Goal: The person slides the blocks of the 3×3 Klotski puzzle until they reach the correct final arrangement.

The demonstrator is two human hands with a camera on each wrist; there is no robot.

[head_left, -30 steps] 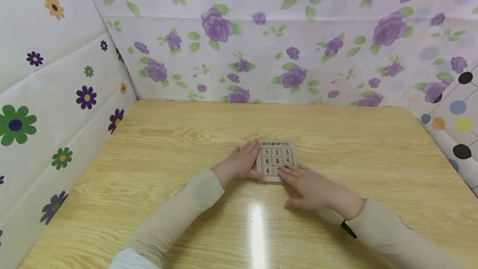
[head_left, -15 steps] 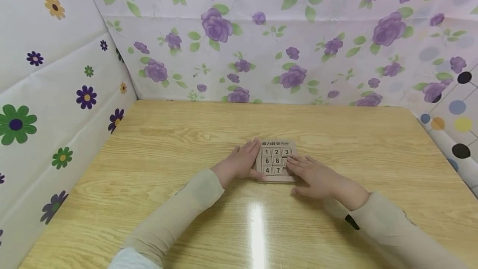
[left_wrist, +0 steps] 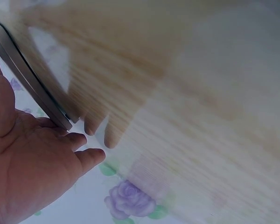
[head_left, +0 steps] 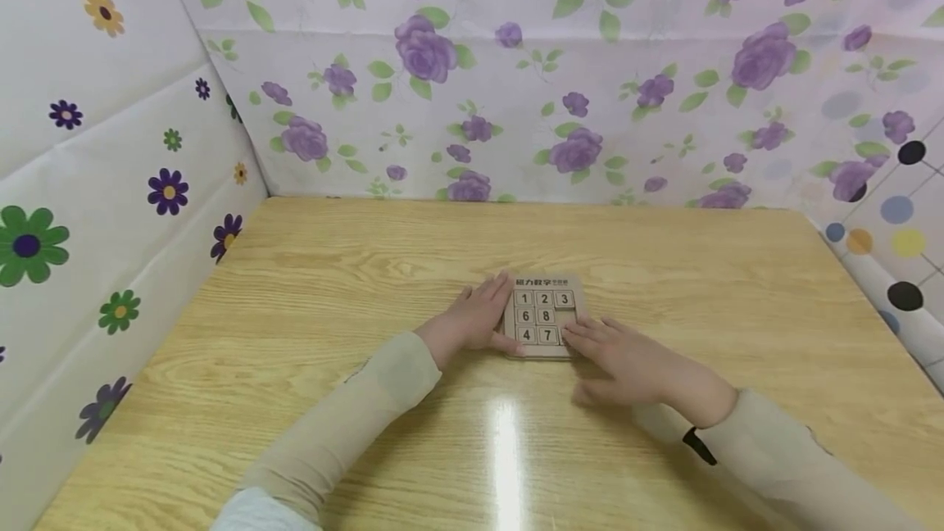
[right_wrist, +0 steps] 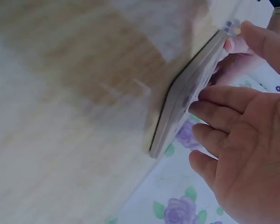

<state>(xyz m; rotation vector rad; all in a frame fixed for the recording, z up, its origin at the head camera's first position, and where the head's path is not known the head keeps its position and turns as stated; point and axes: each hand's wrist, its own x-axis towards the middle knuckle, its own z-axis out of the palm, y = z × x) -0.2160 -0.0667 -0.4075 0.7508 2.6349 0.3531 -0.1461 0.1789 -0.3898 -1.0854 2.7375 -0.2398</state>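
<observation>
A wooden number slide puzzle (head_left: 546, 316) lies flat on the table, its tiles showing 1, 2, 3, 6, 8, 4 and 7. A bare slot (head_left: 565, 316) shows in the middle row at the right. My left hand (head_left: 475, 319) holds the board's left side, thumb at the near corner and fingers along the edge. With fingers fairly straight, my right hand (head_left: 627, 360) touches the lower right of the board, where its fingertips hide the corner slot. In the right wrist view the fingertips (right_wrist: 196, 108) meet the board's face (right_wrist: 189, 93).
The wood-grain table (head_left: 354, 269) reaches back to a wall cloth (head_left: 472, 121) with purple flowers. Another flowered cloth (head_left: 111, 187) stands at the left, and a dotted one (head_left: 900, 252) at the right. A light reflection (head_left: 506, 457) lies on the tabletop in front.
My right fingertips moved from the bottom row up to the 5 tile, then down to the lower right. The middle right slot is now bare and the 7 uncovered. My left hand stays put.
</observation>
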